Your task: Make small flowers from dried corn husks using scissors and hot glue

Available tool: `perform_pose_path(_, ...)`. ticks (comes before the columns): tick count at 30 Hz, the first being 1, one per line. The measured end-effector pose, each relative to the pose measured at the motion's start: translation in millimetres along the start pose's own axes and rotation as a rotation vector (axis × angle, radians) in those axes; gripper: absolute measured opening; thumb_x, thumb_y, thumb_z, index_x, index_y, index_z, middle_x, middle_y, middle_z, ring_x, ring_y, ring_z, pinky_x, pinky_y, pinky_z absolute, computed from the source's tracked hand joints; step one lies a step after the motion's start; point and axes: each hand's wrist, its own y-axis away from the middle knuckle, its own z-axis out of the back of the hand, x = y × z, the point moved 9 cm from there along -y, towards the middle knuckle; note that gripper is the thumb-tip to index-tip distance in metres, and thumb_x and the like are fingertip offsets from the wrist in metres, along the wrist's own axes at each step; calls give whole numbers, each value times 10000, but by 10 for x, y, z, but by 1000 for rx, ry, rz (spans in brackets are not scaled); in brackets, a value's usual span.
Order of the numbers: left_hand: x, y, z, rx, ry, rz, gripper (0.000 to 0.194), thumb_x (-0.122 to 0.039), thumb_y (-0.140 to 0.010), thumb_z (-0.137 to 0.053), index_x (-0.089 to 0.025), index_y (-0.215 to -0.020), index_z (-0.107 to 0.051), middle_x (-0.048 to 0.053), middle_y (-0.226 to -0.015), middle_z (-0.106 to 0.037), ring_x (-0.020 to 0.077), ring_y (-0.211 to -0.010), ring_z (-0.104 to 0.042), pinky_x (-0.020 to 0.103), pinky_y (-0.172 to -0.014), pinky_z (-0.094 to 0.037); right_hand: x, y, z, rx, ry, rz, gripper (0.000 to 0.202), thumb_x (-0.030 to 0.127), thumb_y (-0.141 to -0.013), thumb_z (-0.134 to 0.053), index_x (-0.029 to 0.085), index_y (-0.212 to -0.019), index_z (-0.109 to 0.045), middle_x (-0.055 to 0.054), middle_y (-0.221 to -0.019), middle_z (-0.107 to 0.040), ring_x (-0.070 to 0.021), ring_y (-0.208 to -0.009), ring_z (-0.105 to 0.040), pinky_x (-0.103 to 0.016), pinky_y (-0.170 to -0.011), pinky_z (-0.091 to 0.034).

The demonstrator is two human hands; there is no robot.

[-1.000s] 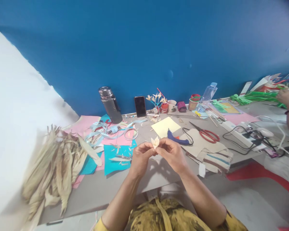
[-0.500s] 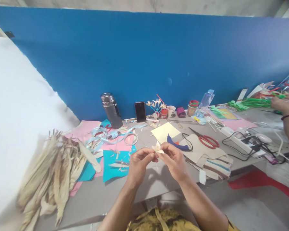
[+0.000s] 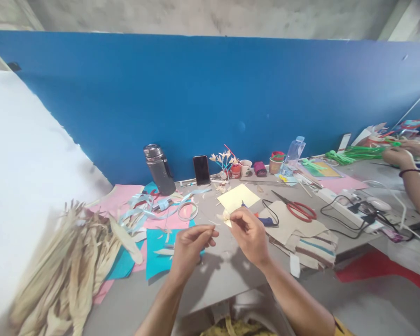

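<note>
Pinched in my right hand (image 3: 248,233) is a small cream husk flower (image 3: 225,217), in front of the yellow paper (image 3: 238,198). My left hand (image 3: 193,247) is apart from it to the left, thumb and fingertips pressed together over the blue sheet's right edge. Whatever those fingertips hold is too small to make out; a thin pale strand shows just above them. Behind my right hand lies the blue glue gun (image 3: 266,221), partly covered by it. Red-handled scissors (image 3: 301,211) rest on beige cloth farther right.
Dried husks (image 3: 73,266) are heaped at the left. A thermos (image 3: 159,170), a phone (image 3: 201,170), husk flowers (image 3: 224,161) and a bottle (image 3: 295,154) stand at the back. A power strip (image 3: 346,207) lies right; beyond it another person's hands hold green stems (image 3: 366,153).
My hands have moved apart, my left hand letting go of the flower, which stays in my right hand. The view has tilted up a little, so the table things sit slightly lower.
</note>
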Motion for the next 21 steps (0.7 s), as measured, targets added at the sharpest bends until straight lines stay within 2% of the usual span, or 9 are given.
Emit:
perform_pose_path(3,-109,-117,136,-94,-38,-20,166,-311,-693,-792,-161,-760,-774,78,-755,-749,155,-625,-620,246,-551,-473,-107,-157,-49,2,-36,-78,44,202,-816,-594,187,-777,-609,11,-717,-554,-111,-564,-452,-237,-526,-372)
perform_pose_path(5,-183,-205,146,-127,-24,-77,105,-254,-659,-802,-168,-668,-742,54,-749,-721,145,-647,-603,231,-537,-463,-182,-243,-121,7,-69,-140,56,232,-794,-609,185,-763,-611,16,-695,-550,-108,-547,-445,-235,-511,-364)
perform_pose_path(9,-167,-359,73,-130,92,-147,254,-195,-620,-819,-170,-526,-584,-11,-676,-609,112,-620,-563,214,-537,-461,-304,-300,-290,13,-122,-236,87,263,-780,-621,179,-760,-618,14,-677,-561,-113,-558,-452,-237,-519,-365)
perform_pose_path(11,-84,-418,58,-130,132,-122,229,-233,-656,-815,-175,-594,-603,-16,-696,-615,116,-634,-586,225,-577,-487,-371,-288,-351,9,-159,-285,104,279,-779,-639,176,-769,-628,12,-670,-570,-117,-571,-464,-240,-533,-371)
perform_pose_path(13,-21,-464,62,-133,118,-97,150,-304,-741,-768,-182,-753,-680,-4,-711,-643,142,-687,-633,252,-636,-516,-442,-275,-411,20,-230,-342,134,303,-776,-662,172,-770,-635,9,-670,-582,-121,-585,-478,-243,-548,-380)
perform_pose_path(15,10,-501,82,-148,63,-78,197,-368,-833,-683,-176,-868,-711,-18,-598,-606,145,-628,-631,267,-645,-517,-508,-275,-471,44,-316,-402,162,326,-773,-678,169,-761,-638,10,-659,-585,-119,-582,-479,-243,-552,-380)
perform_pose_path(17,9,-536,85,-152,19,-71,237,-387,-866,-641,-163,-828,-707,-33,-509,-550,130,-540,-589,263,-618,-500,-561,-290,-506,53,-375,-449,175,335,-768,-686,167,-751,-641,17,-641,-575,-112,-564,-463,-241,-543,-371)
perform_pose_path(18,-3,-552,81,-153,19,-79,216,-372,-848,-664,-162,-811,-700,-24,-542,-577,130,-557,-594,260,-622,-499,-582,-301,-513,51,-387,-462,176,337,-766,-689,167,-751,-645,21,-633,-570,-109,-556,-457,-240,-540,-367)
perform_pose_path(21,-55,-585,65,-160,90,-138,196,-262,-723,-785,-178,-874,-693,27,-840,-697,166,-817,-662,263,-733,-524,-613,-328,-519,39,-374,-467,170,335,-763,-691,168,-768,-659,17,-646,-587,-116,-571,-480,-241,-553,-384)
